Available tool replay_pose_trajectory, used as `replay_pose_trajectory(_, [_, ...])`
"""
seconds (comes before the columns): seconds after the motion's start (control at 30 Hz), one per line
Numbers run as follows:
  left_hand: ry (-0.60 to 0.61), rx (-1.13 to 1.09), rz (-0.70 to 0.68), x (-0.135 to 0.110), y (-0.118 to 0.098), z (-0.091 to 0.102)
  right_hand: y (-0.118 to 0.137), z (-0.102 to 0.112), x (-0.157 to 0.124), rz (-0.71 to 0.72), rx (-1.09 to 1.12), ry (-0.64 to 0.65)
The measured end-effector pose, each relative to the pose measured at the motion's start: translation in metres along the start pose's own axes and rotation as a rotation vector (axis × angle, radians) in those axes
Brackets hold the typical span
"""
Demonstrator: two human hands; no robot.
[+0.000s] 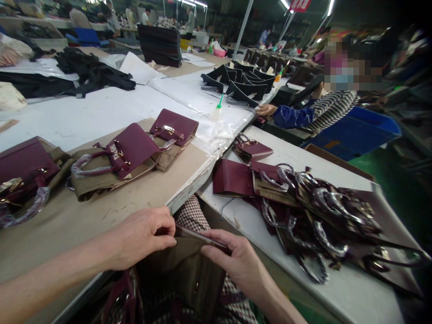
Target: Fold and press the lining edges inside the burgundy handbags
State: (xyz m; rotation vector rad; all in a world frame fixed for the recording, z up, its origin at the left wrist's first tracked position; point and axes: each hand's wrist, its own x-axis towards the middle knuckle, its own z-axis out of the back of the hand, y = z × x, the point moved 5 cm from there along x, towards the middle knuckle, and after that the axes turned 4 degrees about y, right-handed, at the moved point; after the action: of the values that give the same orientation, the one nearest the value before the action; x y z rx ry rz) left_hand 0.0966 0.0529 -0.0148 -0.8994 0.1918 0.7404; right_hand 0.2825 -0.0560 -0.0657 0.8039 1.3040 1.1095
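Head view, down into the lap. Pinching the top edge [199, 237] of an olive-lined bag [189, 274] from both ends: left hand [141, 238] closed thumb to fingers on the left end, right hand [236, 261] clamped thumb over forefinger on the right end, top edge drawn taut between. Bag resting on the checked lap, below the near table corner, maroon parts just showing at lower left.

Seemingly a lining-up or pressing of that edge, by the look of the grip. Calls for level pinches, a tight edge, and no bunching of the lining.

Just beyond the left hand, a beige board [84, 225] bearing overlapping maroon bags [135, 150], handles wrapped in clear film, plus another bag [23, 168] at far left. To the right, on a white table [337, 292], a heaped pile [313, 211] of maroon pieces with wrapped handles. Farther off, a glue bottle [217, 110] with a green tip, black pieces [243, 85], and a co-worker's hand [266, 110], blue-sleeved, at the table edge.
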Motion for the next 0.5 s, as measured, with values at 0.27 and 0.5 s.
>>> replay_pose_trajectory(0.27, [0.039, -0.009, -0.059, 0.024, 0.012, 0.000, -0.012, 0.002, 0.000, -0.047, 0.046, -0.062])
replay_pose_trajectory(0.5, [-0.023, 0.008, 0.042, 0.025, 0.013, 0.001, -0.019, 0.005, 0.004, -0.054, 0.109, -0.066])
